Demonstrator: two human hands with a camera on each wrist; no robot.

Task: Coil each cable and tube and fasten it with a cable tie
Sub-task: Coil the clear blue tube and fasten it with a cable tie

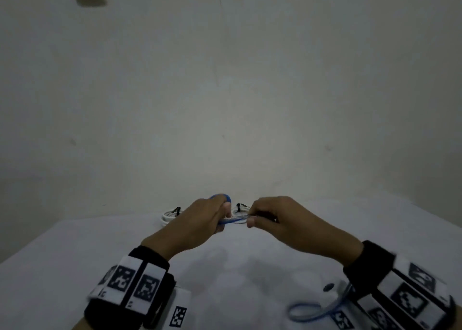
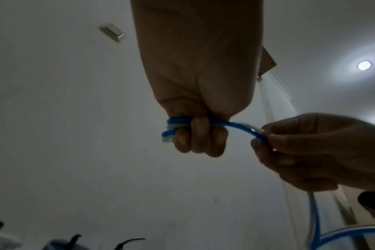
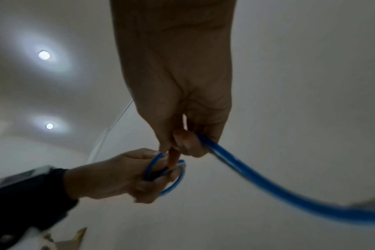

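Observation:
My left hand grips a small coil of blue tube, its fingers curled round the loops. My right hand pinches the free run of the same tube just right of the coil. From the right hand the tube trails down to a loose loop on the white table near my right wrist. Both hands are held above the table. In the right wrist view the coil sits in the left hand below the right fingers.
Two coiled white cables, each bound with a black tie, lie on the table behind my hands. A plain wall rises right behind the table. Black ties show low in the left wrist view.

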